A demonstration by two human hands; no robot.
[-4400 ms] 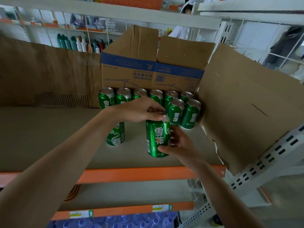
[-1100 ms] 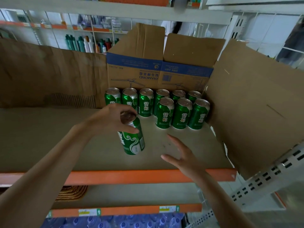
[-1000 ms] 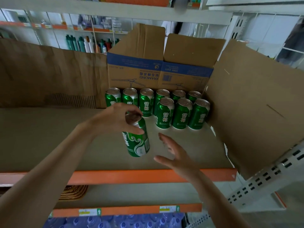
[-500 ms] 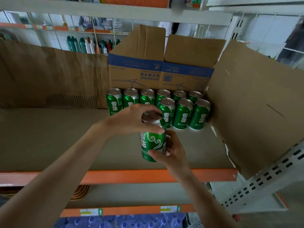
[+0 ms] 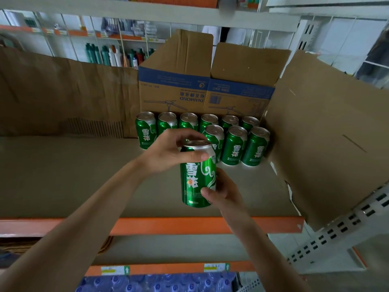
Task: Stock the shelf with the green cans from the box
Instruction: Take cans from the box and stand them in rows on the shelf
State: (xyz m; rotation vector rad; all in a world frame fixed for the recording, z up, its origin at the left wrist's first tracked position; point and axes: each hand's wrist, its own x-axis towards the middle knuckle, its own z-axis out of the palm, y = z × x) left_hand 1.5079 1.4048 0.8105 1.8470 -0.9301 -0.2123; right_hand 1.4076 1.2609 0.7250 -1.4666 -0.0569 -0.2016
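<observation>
A green can [image 5: 196, 175] stands upright over the front middle of the shelf [image 5: 63, 175], with both my hands on it. My left hand [image 5: 174, 151] grips its top rim from the left. My right hand [image 5: 223, 192] holds its lower right side, thumb on the front. Behind it stand two rows of green cans [image 5: 234, 145]: several along the back and three in front at the right. The open cardboard box [image 5: 202, 89] stands behind the cans, flaps up.
A large cardboard sheet [image 5: 328, 131] leans at the shelf's right end, another [image 5: 52, 95] lines the back left. An orange beam [image 5: 168, 225] edges the shelf front. A white perforated upright [image 5: 336, 232] slants at right. Blue-capped bottles [image 5: 157, 283] sit below.
My left hand carried the can rightward along the shelf front. My right hand, open a second ago, came up and now holds the can's lower side.
</observation>
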